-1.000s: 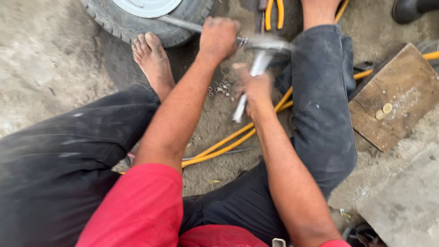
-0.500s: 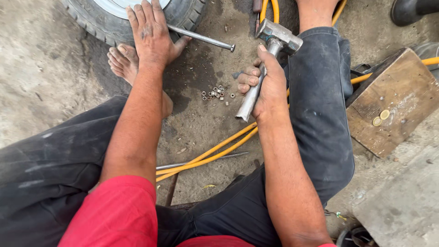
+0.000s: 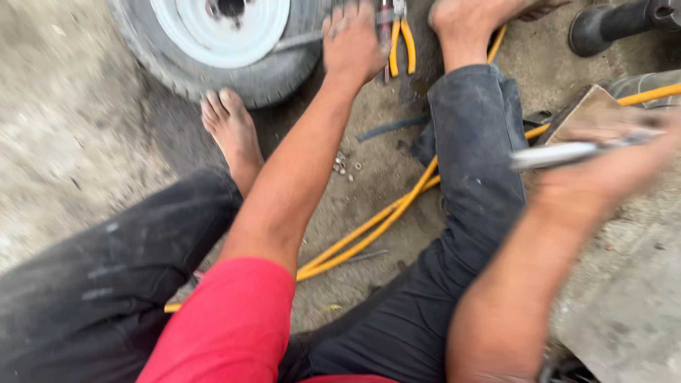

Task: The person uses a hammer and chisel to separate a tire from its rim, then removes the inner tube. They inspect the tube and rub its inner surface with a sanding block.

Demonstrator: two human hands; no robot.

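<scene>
My left hand (image 3: 351, 39) reaches forward, fingers spread, and lies on the edge of a black tyre (image 3: 277, 78) with a white rim (image 3: 227, 28), over the end of a thin metal rod (image 3: 291, 42). Yellow-handled pliers (image 3: 399, 35) lie just right of that hand. My right hand (image 3: 603, 170) is far right and blurred with motion, closed around the metal handle of a hammer (image 3: 560, 152); the hammer's head cannot be made out. It hovers by a wooden block (image 3: 592, 106).
I sit on dirt ground in dark trousers, bare feet (image 3: 230, 128) near the tyre. A yellow hose (image 3: 376, 220) runs between my legs. Small nuts (image 3: 345, 163) lie on the ground. A black boot (image 3: 610, 25) is at top right, a concrete slab (image 3: 624, 305) at lower right.
My right hand has swung the hammer from the centre out to the right, over the wooden block. My left hand stays at the tyre. The view has shifted, showing the white rim and pliers.
</scene>
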